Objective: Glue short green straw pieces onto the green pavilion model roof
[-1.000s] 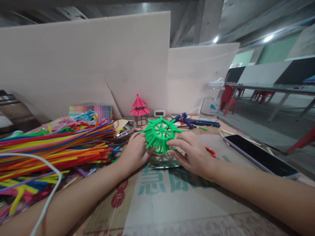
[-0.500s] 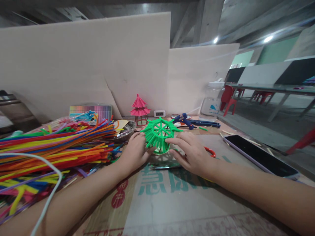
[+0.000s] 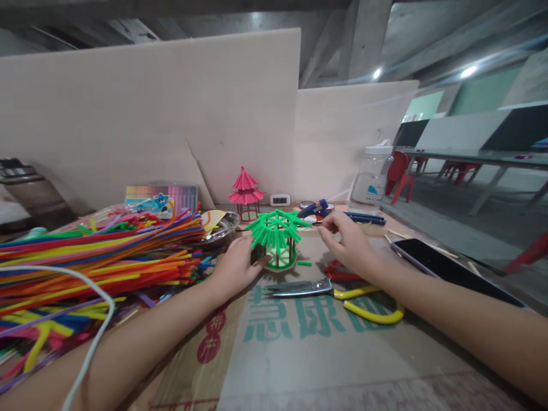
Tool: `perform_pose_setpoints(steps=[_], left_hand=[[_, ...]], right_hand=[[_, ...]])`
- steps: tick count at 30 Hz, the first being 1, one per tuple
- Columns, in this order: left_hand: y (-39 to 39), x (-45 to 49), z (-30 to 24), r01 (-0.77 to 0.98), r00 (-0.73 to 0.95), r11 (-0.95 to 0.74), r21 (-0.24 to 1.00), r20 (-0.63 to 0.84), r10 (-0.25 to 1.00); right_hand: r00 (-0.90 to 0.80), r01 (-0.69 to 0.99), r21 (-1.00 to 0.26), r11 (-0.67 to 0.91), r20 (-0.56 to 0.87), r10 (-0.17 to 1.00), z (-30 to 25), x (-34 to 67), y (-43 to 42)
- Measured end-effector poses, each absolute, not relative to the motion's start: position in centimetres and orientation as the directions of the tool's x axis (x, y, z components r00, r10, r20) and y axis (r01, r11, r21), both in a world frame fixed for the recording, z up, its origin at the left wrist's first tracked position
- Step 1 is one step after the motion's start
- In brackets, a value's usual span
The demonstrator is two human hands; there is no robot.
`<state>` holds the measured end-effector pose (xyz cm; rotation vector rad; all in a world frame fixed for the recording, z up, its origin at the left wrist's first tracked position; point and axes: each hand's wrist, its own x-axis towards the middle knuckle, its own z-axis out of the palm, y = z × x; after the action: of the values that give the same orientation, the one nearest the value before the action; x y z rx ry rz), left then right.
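A small model pavilion [image 3: 278, 231] stands upright on the board, with a green pipe-cleaner roof, brown posts and a green-rimmed base. My left hand [image 3: 237, 265] grips its left side, thumb by the base and fingertips partly hidden at the roof edge. Just right of the roof, my right hand [image 3: 349, 242] hovers with bent fingers slightly apart and nothing visible in them. Behind that hand lies a blue glue gun [image 3: 314, 209], its handle partly hidden. Yellow-handled scissors [image 3: 372, 314] lie in front, beside a red-handled tool [image 3: 338, 271] mostly covered by the right hand.
Bundles of coloured pipe cleaners [image 3: 103, 245] fill the left side, crossed by a white cable [image 3: 107, 302]. Behind stand a pink model pavilion [image 3: 244, 188], a small digital clock [image 3: 279, 200] and a water bottle [image 3: 370, 182]. A phone [image 3: 449, 271] lies at right.
My right hand has let go of the green pavilion and moved right, up near the glue gun. The pavilion now sits more level, and the scissors are uncovered. My left hand stays on it.
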<state>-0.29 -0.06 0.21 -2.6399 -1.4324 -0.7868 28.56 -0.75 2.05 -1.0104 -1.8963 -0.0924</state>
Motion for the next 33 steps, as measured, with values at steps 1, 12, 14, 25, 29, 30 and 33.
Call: perform_pose_setpoints(steps=[1, 12, 14, 25, 29, 30, 33], left_hand=[[0.0, -0.3, 0.1, 0.793, 0.445, -0.575, 0.202, 0.452, 0.773], [-0.1, -0.1, 0.2, 0.796, 0.423, -0.563, 0.223, 0.461, 0.780], [-0.2, -0.1, 0.3, 0.783, 0.427, -0.575, 0.236, 0.469, 0.773], [-0.2, -0.6, 0.4, 0.729, 0.536, -0.681, 0.072, 0.559, 0.633], [0.0, -0.8, 0.1, 0.726, 0.548, -0.686, 0.045, 0.565, 0.617], [0.0, -0.7, 0.2, 0.726, 0.550, -0.686, 0.042, 0.564, 0.616], [-0.3, -0.6, 0.5, 0.720, 0.551, -0.692, 0.048, 0.568, 0.612]], right_hand=[[-0.208, 0.710, -0.331, 0.622, 0.745, 0.634, 1.7, 29.0, -0.2], [-0.250, 0.792, -0.328, 0.515, 0.596, 0.763, -0.1, 29.6, 1.4], [-0.243, 0.781, -0.336, 0.526, 0.612, 0.753, 0.3, 29.4, 0.9], [-0.361, 0.556, -0.104, 0.824, 0.864, 0.352, 4.4, 26.7, -4.5], [-0.470, 0.603, 0.076, 0.794, 0.838, 0.276, 4.3, 26.8, -4.4], [-0.474, 0.615, 0.087, 0.783, 0.835, 0.280, 4.2, 26.9, -4.2], [-0.486, 0.629, 0.101, 0.771, 0.825, 0.288, 4.0, 27.2, -3.8]])
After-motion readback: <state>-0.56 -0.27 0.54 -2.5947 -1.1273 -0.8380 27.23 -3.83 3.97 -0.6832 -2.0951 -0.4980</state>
